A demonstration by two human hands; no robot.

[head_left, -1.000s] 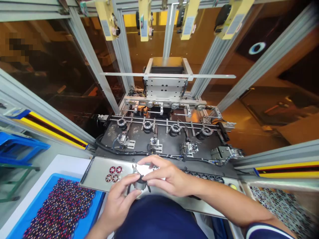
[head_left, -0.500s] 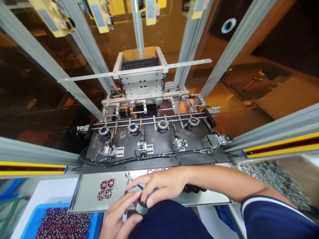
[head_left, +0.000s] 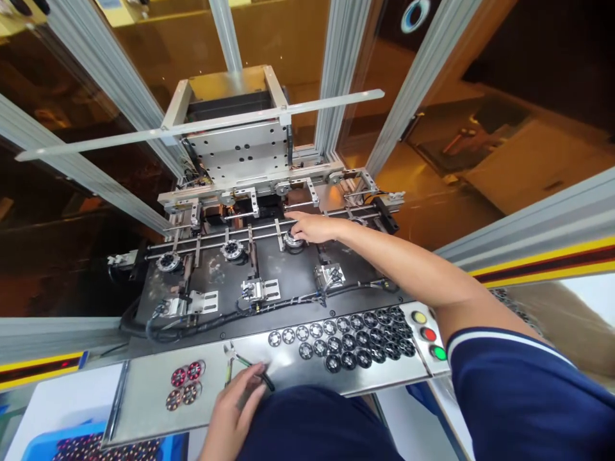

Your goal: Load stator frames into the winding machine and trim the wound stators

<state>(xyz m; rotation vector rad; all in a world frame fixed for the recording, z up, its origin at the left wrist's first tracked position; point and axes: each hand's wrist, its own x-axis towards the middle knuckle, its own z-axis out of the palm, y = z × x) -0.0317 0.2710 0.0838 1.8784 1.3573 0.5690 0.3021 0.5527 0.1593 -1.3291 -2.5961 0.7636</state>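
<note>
My right hand reaches over the machine bed to the third round fixture. Its index finger points outward while the other fingers curl down onto the top of the fixture; whatever they hold there is hidden. Low in the view, my left hand hovers at the front of the metal tray, fingers loosely bent, thumb apart, with nothing visible between them. Beside its fingertips lie side cutters with green and black handles. Several black spoked round parts stand in rows on the tray right of them.
Left on the tray are several copper-wound cores. A blue bin holds many more. Two other fixtures stand leftward. Yellow, red and green buttons sit by my right arm. Metal arms and a cable cross the bed.
My right hand has gone from my left hand up to the third fixture. The round metal part both hands held no longer shows in my left hand. The view has shifted, uncovering the black parts.
</note>
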